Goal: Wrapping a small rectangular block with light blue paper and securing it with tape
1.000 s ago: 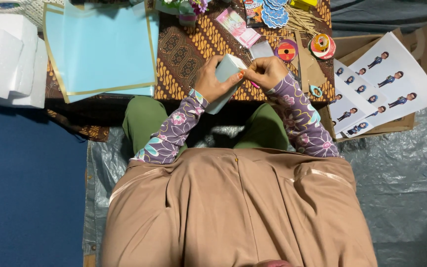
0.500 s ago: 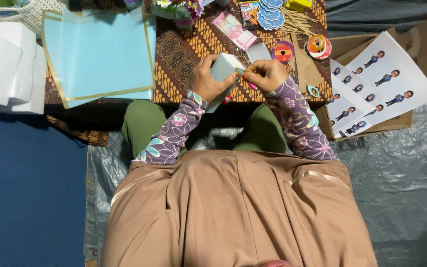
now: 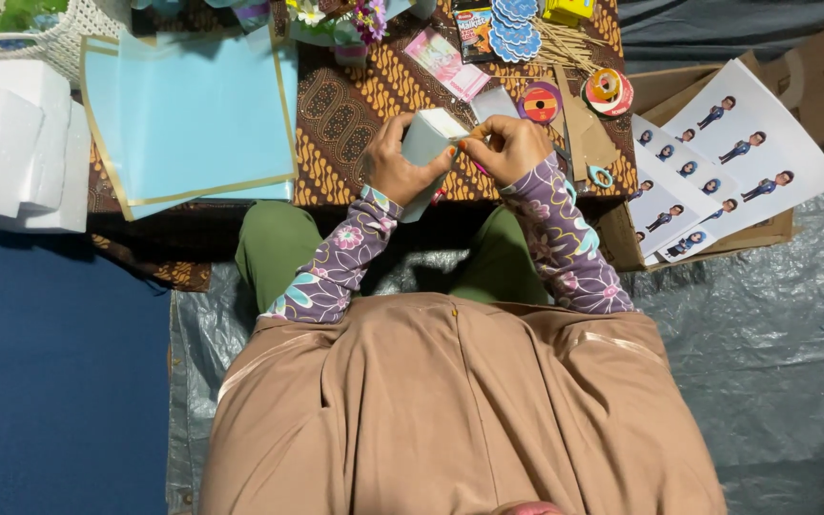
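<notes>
Nearest the camera, a broad spread of tan cloth (image 3: pixel 460 410) filled the lower middle of the frame, with green trouser legs (image 3: pixel 269 253) showing above it and a grey plastic sheet (image 3: pixel 765 324) lying at the lower right. Two arms in purple flowered sleeves (image 3: pixel 336 267) reached up from the cloth toward the centre of the frame.

There the left hand (image 3: pixel 395 164) was curled around a small pale blue box (image 3: pixel 423 153), fingers wrapped along its side and holding it tilted over the near edge of a brown patterned mat (image 3: pixel 355 105). The right hand (image 3: pixel 507 148) was closed in a pinch at the box's upper end, fingertips touching its top edge; what, if anything, it pinched there could not be made out.

Just right of the hands lay light blue scissors (image 3: pixel 601 175), and beyond them white sheets printed with small cartoon figures (image 3: pixel 736 143) rested on a cardboard box (image 3: pixel 708 86) at the upper right. Above the right hand sat an orange tape roll (image 3: pixel 540 103) and a second roll (image 3: pixel 607 88) near it. At the upper left lay light blue paper sheets (image 3: pixel 183 114), with white foam blocks (image 3: pixel 11 143) at the far left edge. Along the top edge stood a pink packet (image 3: pixel 445 62), blue scalloped cutouts (image 3: pixel 515 21), and small flowers (image 3: pixel 336 19).
</notes>
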